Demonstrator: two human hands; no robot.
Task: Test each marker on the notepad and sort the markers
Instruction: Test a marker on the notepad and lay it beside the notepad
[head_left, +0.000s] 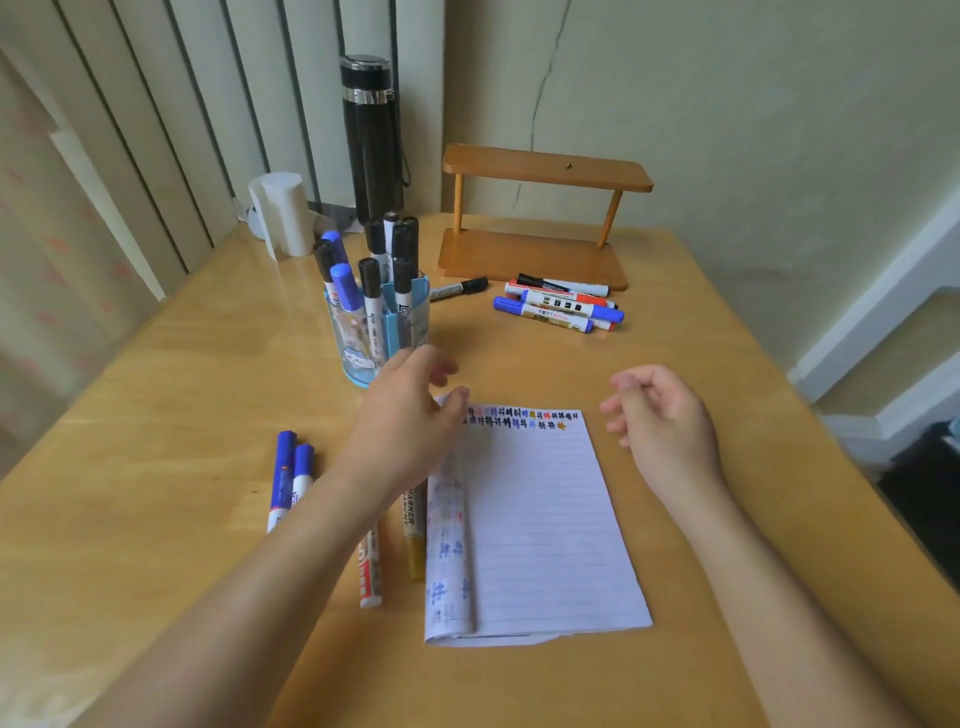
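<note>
Markers (370, 569) beside notepad (540, 519) half hidden by left forearm (322, 519).

We note a white notepad (540, 519) with faint grey ruled lines. Its top edge carries rows of black, blue, red and gold marks (519, 418). The clear holder (353, 338) has a light-blue divider and contains black-capped and blue-capped markers (370, 283). Beside the pad we see two blue markers (287, 478), a gold marker (415, 545) and a red-and-white marker (370, 571). The table (156, 389) is honey-toned wood.
</note>
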